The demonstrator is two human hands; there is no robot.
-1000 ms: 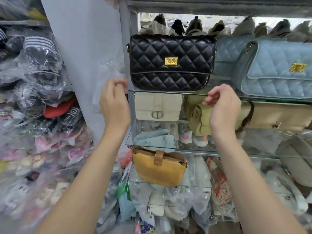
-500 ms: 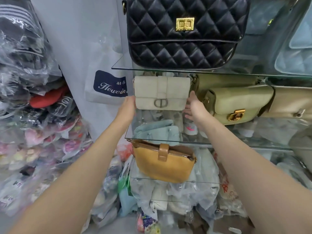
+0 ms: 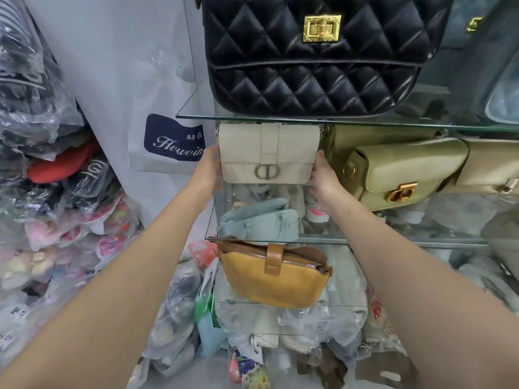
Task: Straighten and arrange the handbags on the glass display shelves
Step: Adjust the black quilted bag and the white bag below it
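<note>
Both hands on cream handbag (image 3: 269,153).
My left hand (image 3: 209,169) and right hand (image 3: 323,175) grip its ends, bag upright.

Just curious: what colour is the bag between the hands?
It's a cream bag with a silver clasp; head view.

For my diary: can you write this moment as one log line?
cream bag: upright | left hand: holds left end | right hand: holds right end

The quilted bag (image 3: 314,60) was black with a gold clasp (image 3: 323,28); the flap bag (image 3: 269,153) cream; the zipped bag (image 3: 276,276) mustard; another (image 3: 393,169) olive.
</note>
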